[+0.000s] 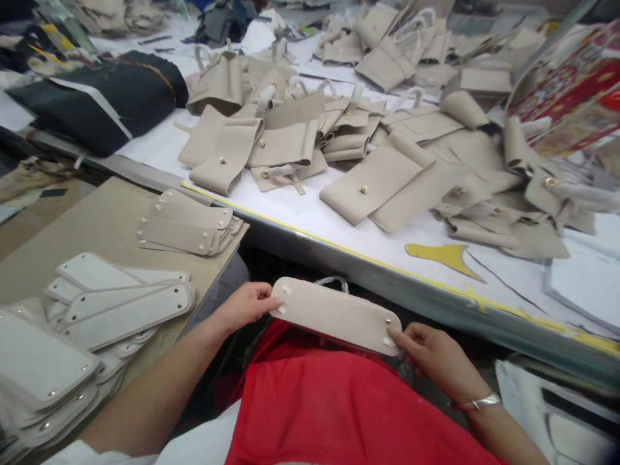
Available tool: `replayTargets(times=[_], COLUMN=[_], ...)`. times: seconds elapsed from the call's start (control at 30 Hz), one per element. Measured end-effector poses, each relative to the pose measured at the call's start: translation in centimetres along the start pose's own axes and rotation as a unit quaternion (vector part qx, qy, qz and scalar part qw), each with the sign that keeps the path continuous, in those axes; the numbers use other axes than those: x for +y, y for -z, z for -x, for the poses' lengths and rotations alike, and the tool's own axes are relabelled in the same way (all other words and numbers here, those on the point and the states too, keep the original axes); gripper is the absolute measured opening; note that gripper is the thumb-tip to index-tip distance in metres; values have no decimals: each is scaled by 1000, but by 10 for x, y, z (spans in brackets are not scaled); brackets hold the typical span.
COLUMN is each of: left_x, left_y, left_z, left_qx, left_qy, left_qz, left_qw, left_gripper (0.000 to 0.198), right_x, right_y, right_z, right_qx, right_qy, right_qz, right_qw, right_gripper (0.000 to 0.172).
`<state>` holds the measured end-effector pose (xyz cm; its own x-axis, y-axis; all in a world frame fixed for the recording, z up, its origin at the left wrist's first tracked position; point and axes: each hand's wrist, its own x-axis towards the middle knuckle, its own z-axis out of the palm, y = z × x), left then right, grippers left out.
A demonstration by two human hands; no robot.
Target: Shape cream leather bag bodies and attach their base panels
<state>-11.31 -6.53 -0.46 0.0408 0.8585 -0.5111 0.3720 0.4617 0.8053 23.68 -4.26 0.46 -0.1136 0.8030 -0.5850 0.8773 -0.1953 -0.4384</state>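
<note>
A long beige leather panel (334, 313) with rounded ends is held level above my lap. My left hand (247, 302) pinches its left end, thumb on top beside small white tabs. At the other end, my right hand (426, 349) grips the edge near a metal stud and another white tab. A pale loop shows behind the panel's far edge; what it belongs to is hidden. On the board to my left lie a stack of similar beige panels (181, 223) with white tabs and a larger pile of white-faced panels (130, 310) with metal studs.
Beyond the panel runs a white worktable (300, 219) with a yellow-taped front edge. Many beige leather bag pieces (372, 184) are heaped on it. A black wrapped bundle (106, 97) lies at left, a yellow template (443, 257) near the edge. The brown board (111, 206) stands at my left.
</note>
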Motion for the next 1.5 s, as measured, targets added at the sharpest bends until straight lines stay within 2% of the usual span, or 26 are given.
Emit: replayTargets(times=[0.07,0.27,0.4,0.57,0.8,0.97,1.07,1.23,1.3,1.4,1.5], left_x=[1,-7,-20,-23,-8,-6,-4,-2,-2,-2,-4], left_y=[3,4,12,24,7,5,5,4,5,6,7], left_z=[-2,-14,-20,-15,-10,-9,-9,-10,-10,-12,-16], left_qx=[-3,56,118,81,55,52,56,9,6,38,64], left_qy=[-25,-96,-65,-7,-15,33,37,50,34,-30,-82], left_qz=[-7,-35,35,72,28,51,44,116,88,-14,-62], left_qw=[1000,993,990,994,998,997,997,992,996,999,993], left_gripper=[36,35,35,38,34,34,33,34,32,31,33], right_x=[0,4,7,4,4,6,6,5,3,3,6], right_y=[-2,-7,-10,-7,-5,-6,-6,-6,-6,-7,-8], right_z=[0,-1,-1,-1,-6,-7,-6,-5,-4,-3,-3], right_qx=[-4,1,4,-11,-34,-37,-36,-37,-38,-36,-35], right_qy=[-10,-18,-20,-23,-23,-24,-31,-33,-39,-36,-31], right_qz=[-29,-72,-88,-98,-82,-107,-119,-125,-126,-126,-124], right_qw=[1000,997,996,995,996,993,992,991,991,991,991], right_gripper=[47,43,41,43,46,46,45,44,44,44,45])
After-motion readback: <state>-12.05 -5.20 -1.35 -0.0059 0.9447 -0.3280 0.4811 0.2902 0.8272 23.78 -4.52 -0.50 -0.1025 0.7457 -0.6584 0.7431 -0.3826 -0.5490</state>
